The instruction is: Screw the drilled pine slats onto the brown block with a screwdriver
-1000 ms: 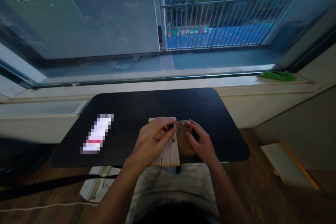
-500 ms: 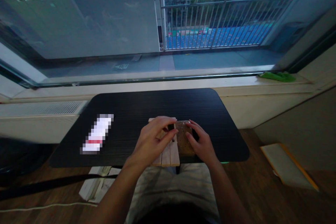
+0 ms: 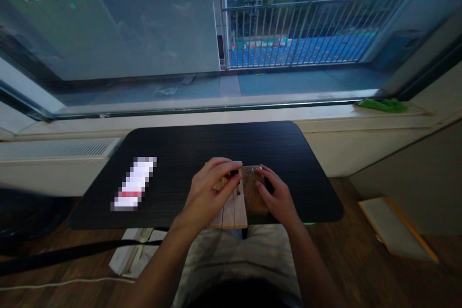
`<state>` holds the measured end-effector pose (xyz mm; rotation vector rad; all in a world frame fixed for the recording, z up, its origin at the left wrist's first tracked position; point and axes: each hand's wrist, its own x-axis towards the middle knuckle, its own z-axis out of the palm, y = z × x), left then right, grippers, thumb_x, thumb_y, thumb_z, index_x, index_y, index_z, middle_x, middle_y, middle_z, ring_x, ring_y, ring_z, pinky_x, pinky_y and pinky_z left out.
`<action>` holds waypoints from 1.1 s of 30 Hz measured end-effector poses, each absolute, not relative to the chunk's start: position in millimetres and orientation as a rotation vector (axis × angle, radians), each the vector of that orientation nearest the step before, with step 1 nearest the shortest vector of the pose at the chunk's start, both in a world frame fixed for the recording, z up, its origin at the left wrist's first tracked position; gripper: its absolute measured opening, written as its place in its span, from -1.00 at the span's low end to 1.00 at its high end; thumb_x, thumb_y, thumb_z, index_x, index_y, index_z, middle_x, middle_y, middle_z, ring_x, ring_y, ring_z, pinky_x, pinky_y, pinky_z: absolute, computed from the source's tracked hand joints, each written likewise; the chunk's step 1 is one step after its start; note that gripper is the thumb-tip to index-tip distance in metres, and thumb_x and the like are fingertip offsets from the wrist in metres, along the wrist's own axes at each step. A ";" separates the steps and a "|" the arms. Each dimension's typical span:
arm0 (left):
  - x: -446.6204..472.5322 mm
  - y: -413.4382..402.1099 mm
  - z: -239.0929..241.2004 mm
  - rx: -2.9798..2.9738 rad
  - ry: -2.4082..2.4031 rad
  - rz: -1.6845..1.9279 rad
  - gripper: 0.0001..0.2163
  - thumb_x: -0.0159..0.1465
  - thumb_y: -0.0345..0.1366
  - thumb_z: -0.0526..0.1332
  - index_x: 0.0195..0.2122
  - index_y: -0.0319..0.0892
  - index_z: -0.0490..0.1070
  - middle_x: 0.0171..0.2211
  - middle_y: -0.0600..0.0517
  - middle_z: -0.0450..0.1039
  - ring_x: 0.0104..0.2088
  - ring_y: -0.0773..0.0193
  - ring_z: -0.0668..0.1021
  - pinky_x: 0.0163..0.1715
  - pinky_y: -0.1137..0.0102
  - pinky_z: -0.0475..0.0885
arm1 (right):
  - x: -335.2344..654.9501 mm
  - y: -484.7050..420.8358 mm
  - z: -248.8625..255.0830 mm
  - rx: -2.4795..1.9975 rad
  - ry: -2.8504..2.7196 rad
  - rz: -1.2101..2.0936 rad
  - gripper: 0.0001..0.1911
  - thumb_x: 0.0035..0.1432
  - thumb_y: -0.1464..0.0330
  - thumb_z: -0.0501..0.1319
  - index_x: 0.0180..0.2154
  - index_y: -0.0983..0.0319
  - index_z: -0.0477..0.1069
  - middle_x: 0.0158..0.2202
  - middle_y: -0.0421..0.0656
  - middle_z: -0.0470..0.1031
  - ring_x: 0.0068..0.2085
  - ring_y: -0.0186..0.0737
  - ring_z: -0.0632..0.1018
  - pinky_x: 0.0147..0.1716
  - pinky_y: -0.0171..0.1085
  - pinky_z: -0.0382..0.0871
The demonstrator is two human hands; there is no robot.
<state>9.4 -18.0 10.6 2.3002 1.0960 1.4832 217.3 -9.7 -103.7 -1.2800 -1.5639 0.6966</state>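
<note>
A light wooden slatted board (image 3: 231, 211) lies at the near edge of the black table (image 3: 187, 149). My left hand (image 3: 207, 195) rests on it, thumb and fingers pinched round something small and dark at the board's right side that I cannot make out. A brown speckled flat piece (image 3: 251, 192) lies against the board's right side. My right hand (image 3: 276, 197) cups that brown piece, fingers curled on its right edge.
A blurred-out white and red item (image 3: 134, 184) lies at the table's left. A big window and sill run behind the table, with a green cloth (image 3: 383, 104) on the sill at right. A flat pale board (image 3: 395, 227) lies on the floor right.
My left hand's fingers have curled in a little tighter over the board. The right hand and the brown piece have stayed put.
</note>
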 end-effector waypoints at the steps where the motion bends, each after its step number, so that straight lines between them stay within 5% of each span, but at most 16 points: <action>1: 9.5 -18.1 10.4 2.291 1.108 1.476 -0.82 0.33 -0.42 0.29 -0.06 -0.11 0.52 -0.19 0.01 0.58 -0.27 0.34 0.62 -0.26 0.44 0.60 | 217.3 -9.5 -104.0 -1.278 -1.566 0.698 -0.64 0.21 0.29 0.22 0.04 0.11 0.53 0.21 -0.01 0.48 0.24 0.03 0.47 0.30 0.13 0.27; 33: 8.6 -19.5 10.6 2.273 1.131 1.428 -0.81 0.33 -0.38 0.30 -0.04 -0.11 0.51 -0.19 0.02 0.62 -0.32 0.34 0.63 -0.25 0.41 0.61 | 217.7 -10.0 -103.3 -1.274 -1.561 0.705 -0.64 0.21 0.29 0.22 0.04 0.11 0.53 0.20 -0.02 0.48 0.24 0.03 0.47 0.29 0.14 0.27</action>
